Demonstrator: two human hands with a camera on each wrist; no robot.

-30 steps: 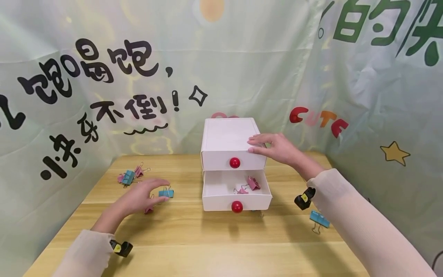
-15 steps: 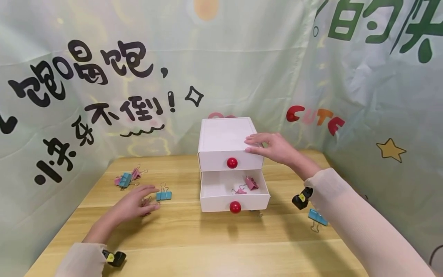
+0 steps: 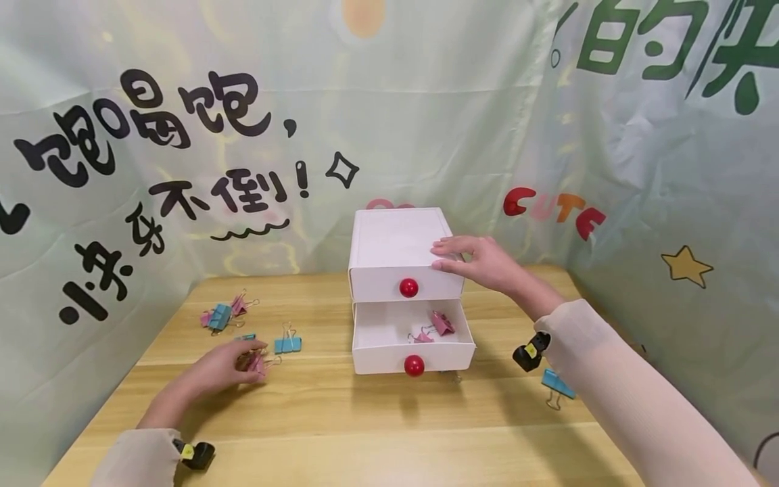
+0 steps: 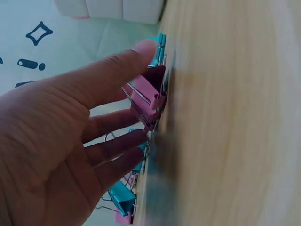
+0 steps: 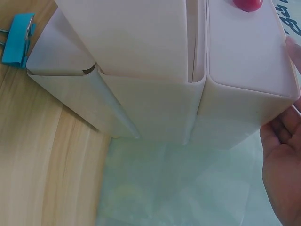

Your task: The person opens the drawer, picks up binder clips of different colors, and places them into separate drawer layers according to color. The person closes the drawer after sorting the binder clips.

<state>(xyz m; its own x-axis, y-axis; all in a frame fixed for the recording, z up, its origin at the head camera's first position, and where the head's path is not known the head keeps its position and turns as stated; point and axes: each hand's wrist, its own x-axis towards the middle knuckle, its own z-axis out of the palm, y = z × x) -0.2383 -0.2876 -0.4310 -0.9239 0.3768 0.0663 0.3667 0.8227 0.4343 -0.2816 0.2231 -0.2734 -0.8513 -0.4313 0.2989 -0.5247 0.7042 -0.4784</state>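
My left hand (image 3: 213, 368) is low over the table's left side, its thumb and fingers around a pink binder clip (image 4: 148, 96). In the left wrist view the thumb passes in front of this clip, and some fingers are partly hidden behind it. A blue binder clip (image 3: 288, 345) lies just right of that hand. My right hand (image 3: 487, 262) rests on the top right front corner of a white drawer box (image 3: 398, 237), fingers extended over the top. The lower drawer (image 3: 383, 358) is pulled out and holds pink binder clips (image 3: 443, 322).
Pink and blue binder clips (image 3: 220, 316) lie together at the back left. Another blue clip (image 3: 557, 383) is on the right beside the sleeve, and a clip partly shows under the open drawer. A printed cloth (image 3: 426, 135) hangs behind the wooden table (image 3: 341, 426).
My left hand has drawn back left and down from beside the blue clip, and its fingers have closed in around the pink clip. My right hand stays on the box.
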